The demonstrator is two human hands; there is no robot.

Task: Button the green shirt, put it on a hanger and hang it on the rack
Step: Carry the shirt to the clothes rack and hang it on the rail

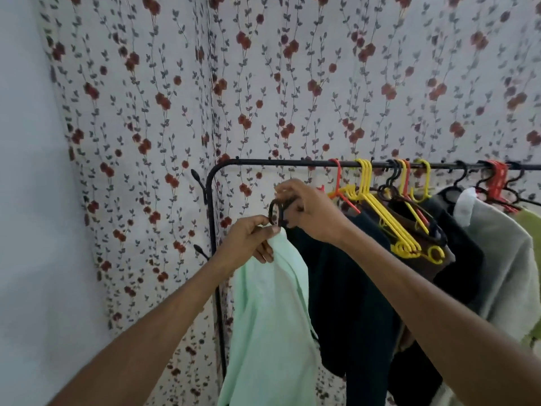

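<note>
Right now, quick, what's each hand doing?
Left hand: pinching the light green shirt at its top edge.
Right hand: gripping the dark hanger hook, below the rail.

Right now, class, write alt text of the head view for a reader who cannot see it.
A left hand pinches the top of a pale green shirt while the right hand grips its dark hanger hook, below the black metal rack. Other clothes hang further right.

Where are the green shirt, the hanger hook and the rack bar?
green shirt (269, 312): head view, hanging cloth panel.
hanger hook (271, 210): head view, curved loop.
rack bar (278, 162): head view, bare left stretch.
</note>
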